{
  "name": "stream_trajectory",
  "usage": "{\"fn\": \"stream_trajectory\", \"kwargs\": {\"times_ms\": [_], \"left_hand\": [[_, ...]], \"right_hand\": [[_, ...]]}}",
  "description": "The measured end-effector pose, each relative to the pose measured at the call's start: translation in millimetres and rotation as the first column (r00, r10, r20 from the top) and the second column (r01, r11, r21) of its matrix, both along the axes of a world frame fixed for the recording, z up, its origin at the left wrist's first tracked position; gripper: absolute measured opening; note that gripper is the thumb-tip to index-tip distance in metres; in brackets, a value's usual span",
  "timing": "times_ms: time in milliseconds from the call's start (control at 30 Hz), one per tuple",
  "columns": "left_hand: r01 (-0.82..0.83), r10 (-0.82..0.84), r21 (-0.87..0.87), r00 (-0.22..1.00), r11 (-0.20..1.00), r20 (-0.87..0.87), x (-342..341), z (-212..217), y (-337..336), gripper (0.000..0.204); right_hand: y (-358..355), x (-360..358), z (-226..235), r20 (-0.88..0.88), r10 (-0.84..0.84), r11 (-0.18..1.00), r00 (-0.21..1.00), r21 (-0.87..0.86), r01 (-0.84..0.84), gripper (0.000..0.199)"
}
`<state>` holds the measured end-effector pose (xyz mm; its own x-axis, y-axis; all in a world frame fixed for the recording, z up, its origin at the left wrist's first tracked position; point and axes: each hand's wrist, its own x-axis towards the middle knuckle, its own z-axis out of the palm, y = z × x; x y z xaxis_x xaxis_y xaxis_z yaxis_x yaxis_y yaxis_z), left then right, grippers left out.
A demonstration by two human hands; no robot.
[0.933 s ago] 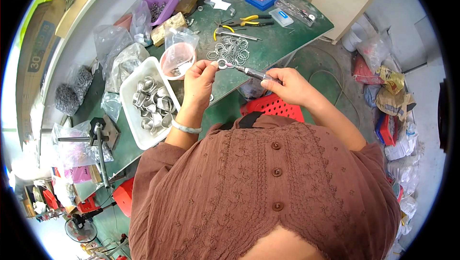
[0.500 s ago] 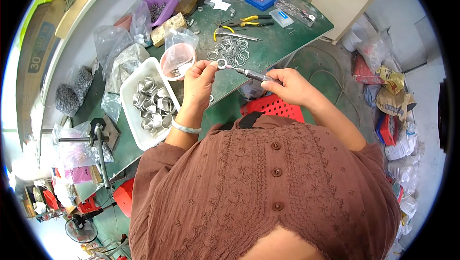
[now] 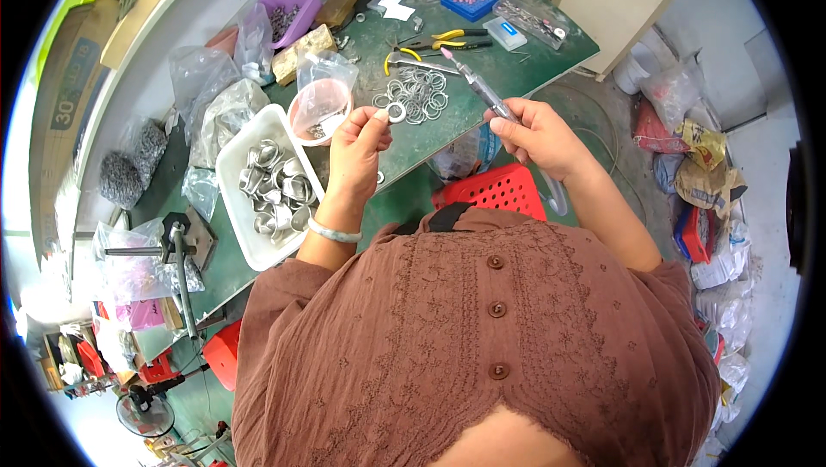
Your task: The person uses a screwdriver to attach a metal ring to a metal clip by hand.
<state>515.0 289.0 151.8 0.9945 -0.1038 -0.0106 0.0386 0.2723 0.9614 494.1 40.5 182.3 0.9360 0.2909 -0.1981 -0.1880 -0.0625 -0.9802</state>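
Observation:
Between thumb and fingers, my left hand (image 3: 358, 142) pinches a silver metal ring (image 3: 396, 112) over the table's front edge. My right hand (image 3: 535, 136) is closed round a rotary grinder handpiece (image 3: 484, 91), whose small pink tip (image 3: 446, 53) points up and to the left, apart from the ring. A pile of similar rings (image 3: 418, 92) lies on the table just beyond the held ring. Left of my left hand stands a white tray (image 3: 243, 239) holding several curved, shiny metal pieces (image 3: 277, 187). A pink bowl (image 3: 298, 127) with a clear plastic bag in it sits behind that hand.
Pliers with yellow handles (image 3: 460, 34) and a metal caliper-like tool (image 3: 422, 63) lie beyond the rings. A blue block with pink tips (image 3: 469, 2) stands at the back. Below the green table's edge (image 3: 551, 81) is a red perforated basket (image 3: 495, 191). A metal stand (image 3: 178, 247) rises at left.
My right hand has drawn the handpiece away from the ring and tilted its tip up and away. The left hand stays nearly in place with the ring, which is turned slightly.

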Motion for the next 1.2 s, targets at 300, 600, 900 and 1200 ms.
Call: {"fn": "stream_trajectory", "kwargs": {"times_ms": [300,600,900,1200], "left_hand": [[0.087,-0.205,-0.421,0.949,0.903,-0.241,-14,2,-21,0.008],[0.118,-0.224,-0.326,0.924,0.938,-0.310,-14,11,-63,0.021],[0.032,-0.057,-0.096,0.962,0.995,-0.267,-4,3,-81,0.017],[0.046,-0.079,-0.145,0.969,0.988,-0.233,-1,-7,-77,0.019]], "right_hand": [[-5,7,-4,0.015,0.177,0.972,0.984,0.157,-0.178,0.044],[16,9,-16,0.086,0.174,0.974,0.981,0.133,-0.184,0.055],[22,3,-25,0.366,0.010,0.887,0.930,-0.434,0.161,0.038],[17,10,-45,0.203,0.038,0.957,0.979,-0.291,0.023,0.025]]}}
